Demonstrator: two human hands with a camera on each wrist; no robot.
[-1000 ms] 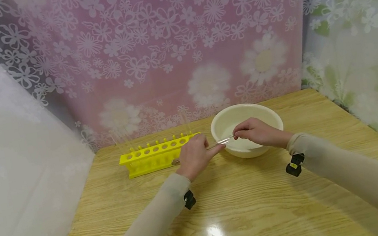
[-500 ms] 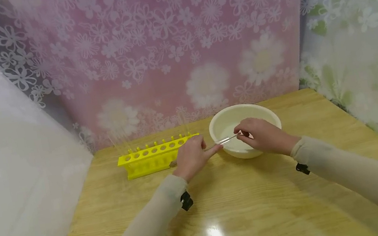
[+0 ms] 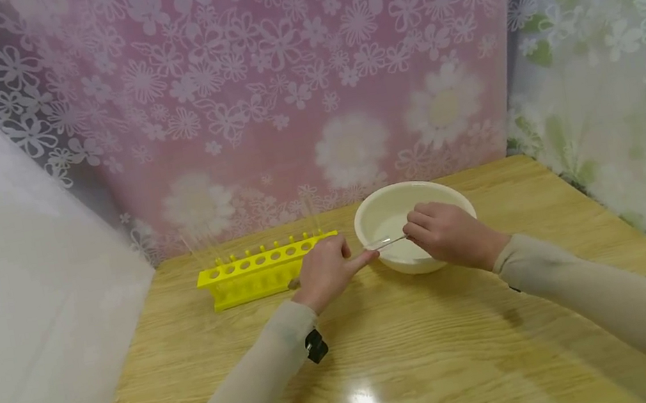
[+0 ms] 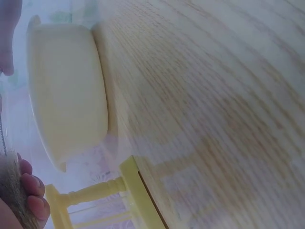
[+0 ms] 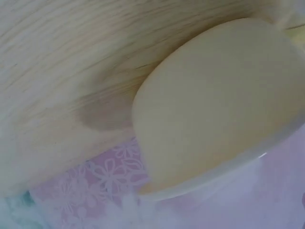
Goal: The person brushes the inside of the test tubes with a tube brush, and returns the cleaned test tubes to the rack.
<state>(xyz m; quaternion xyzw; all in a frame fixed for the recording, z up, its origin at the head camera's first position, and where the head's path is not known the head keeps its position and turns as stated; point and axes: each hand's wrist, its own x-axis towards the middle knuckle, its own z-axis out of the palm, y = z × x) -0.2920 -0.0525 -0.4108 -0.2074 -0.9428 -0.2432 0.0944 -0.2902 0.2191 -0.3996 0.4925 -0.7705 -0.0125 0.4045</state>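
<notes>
My left hand (image 3: 327, 270) grips a clear glass test tube (image 3: 381, 241), its open end pointing right past my thumb. Inside the tube is a bristle brush (image 4: 16, 186), seen in the left wrist view with fingers curled around the glass over it. The brush's thin twisted-wire handle runs out of the tube's mouth to my right hand (image 3: 452, 236), whose curled fingers pinch it. Both hands are at the near side of a cream bowl (image 3: 414, 266), the right one over it. In the right wrist view only the bowl shows, not the hand.
A yellow test tube rack (image 3: 249, 296) stands left of the bowl, just behind my left hand. Several clear tubes (image 3: 197, 249) stand upright in its left end and more at its right end. Flowered curtains (image 3: 281, 95) hang behind the wooden table (image 3: 339, 382).
My right hand has turned at the wrist, its fingers now curled further over the wire, and the black wrist camera has swung nearly out of sight. My left hand keeps holding the tube.
</notes>
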